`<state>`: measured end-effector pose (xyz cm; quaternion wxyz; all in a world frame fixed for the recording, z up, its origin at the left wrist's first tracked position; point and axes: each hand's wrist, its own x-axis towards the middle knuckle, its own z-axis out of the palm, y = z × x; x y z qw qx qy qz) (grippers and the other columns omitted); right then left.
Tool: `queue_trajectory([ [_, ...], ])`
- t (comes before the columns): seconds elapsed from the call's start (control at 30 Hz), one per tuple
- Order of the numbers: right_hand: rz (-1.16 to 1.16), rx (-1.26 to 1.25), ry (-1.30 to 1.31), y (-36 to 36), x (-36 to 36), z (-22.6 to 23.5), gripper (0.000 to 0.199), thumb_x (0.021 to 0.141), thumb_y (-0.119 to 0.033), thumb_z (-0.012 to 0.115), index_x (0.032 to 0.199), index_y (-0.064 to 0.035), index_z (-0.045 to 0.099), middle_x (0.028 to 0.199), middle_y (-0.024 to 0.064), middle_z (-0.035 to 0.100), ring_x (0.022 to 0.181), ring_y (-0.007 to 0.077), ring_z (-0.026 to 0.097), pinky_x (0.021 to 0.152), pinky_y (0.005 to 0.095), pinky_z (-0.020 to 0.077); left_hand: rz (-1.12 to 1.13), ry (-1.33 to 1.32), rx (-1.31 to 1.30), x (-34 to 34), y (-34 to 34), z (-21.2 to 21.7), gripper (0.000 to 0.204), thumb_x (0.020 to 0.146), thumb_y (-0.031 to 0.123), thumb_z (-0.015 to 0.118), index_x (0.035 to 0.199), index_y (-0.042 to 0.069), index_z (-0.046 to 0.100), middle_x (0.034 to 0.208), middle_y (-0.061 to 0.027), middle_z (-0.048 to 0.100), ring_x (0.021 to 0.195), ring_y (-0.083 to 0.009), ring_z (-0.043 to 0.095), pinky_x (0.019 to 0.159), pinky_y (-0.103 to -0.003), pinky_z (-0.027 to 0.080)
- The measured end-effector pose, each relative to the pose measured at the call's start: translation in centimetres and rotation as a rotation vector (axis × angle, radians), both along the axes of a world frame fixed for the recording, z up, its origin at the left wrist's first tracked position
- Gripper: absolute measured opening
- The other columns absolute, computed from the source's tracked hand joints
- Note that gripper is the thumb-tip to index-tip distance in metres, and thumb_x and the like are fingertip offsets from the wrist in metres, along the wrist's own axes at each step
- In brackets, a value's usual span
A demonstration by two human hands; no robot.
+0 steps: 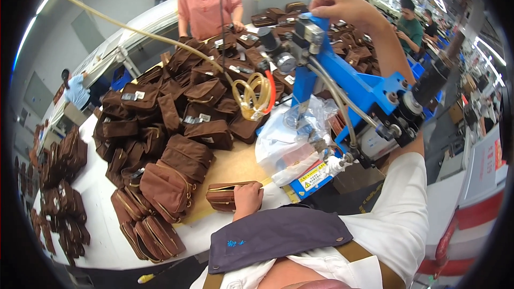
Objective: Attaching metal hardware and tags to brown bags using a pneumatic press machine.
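Note:
At the table's near edge my left hand (248, 199) is closed on the right end of a brown zip pouch (220, 197). The pouch lies on its side, and its zipper runs along the top. My right arm reaches up around a blue pneumatic press (369, 96). My right hand (338, 7) is at the top of its frame, fingers bent over and touching it. Clear plastic sheeting (286, 142) wraps the lower front of the press. Left of the held pouch, several finished-looking brown pouches (167, 190) stand close together.
A large heap of brown pouches (206, 93) covers the table's middle and back. More stacks (64, 155) stand at the far left. A coiled yellow air hose (251, 96) hangs over the heap. A person in a pink top (206, 8) stands across the table.

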<state>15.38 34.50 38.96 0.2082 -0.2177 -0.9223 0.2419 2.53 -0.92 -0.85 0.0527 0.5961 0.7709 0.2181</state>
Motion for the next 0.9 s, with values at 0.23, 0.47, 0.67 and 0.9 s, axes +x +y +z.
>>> queue_trajectory([
  [0.23, 0.028, -0.087, 0.027, 0.6, 0.8, -1.0, 0.027, 0.089, -0.020, 0.066, 0.111, -0.0036, 0.065, 0.087, 0.0014, 0.064, 0.078, 0.0092, 0.060, 0.070, 0.0235, 0.0522, -0.006, -0.050, 0.015, 0.0, 0.1, -0.2, 0.010, 0.079, 0.021, 0.064, 0.081, 0.011, 0.068, 0.081, -0.0060, 0.069, 0.078, -0.0250, 0.065, 0.078, -0.038, 0.039],
  [0.47, 0.079, -0.344, 0.311, 0.5, 3.6, -3.6, 0.032, 0.090, -0.019, 0.065, 0.117, -0.0030, 0.062, 0.090, 0.0021, 0.065, 0.080, 0.0091, 0.061, 0.072, 0.0242, 0.0526, -0.002, -0.045, 0.010, -0.2, 0.1, -0.6, 0.010, 0.079, 0.020, 0.064, 0.080, 0.010, 0.068, 0.081, -0.0071, 0.069, 0.077, -0.0259, 0.065, 0.074, -0.040, 0.041],
  [0.67, -0.307, -0.425, 0.526, -4.9, 14.3, -12.0, 0.036, 0.091, -0.015, 0.064, 0.122, 0.0008, 0.058, 0.094, 0.0060, 0.066, 0.086, 0.0138, 0.063, 0.079, 0.0273, 0.0538, -0.024, -0.147, 0.121, -0.6, 0.3, 0.9, 0.007, 0.076, 0.014, 0.065, 0.078, 0.008, 0.065, 0.075, -0.0089, 0.067, 0.072, -0.0274, 0.064, 0.066, -0.041, 0.043],
  [0.9, -0.670, -1.032, 0.677, -16.1, 21.4, -31.1, 0.023, 0.083, -0.005, 0.065, 0.105, 0.0016, 0.064, 0.092, 0.0053, 0.066, 0.078, 0.0138, 0.063, 0.071, 0.0271, 0.0537, 0.017, -0.232, 0.291, -0.4, 2.3, 4.2, 0.011, 0.079, 0.012, 0.071, 0.083, 0.003, 0.067, 0.076, -0.0117, 0.067, 0.068, -0.0271, 0.065, 0.065, -0.033, 0.050],
])
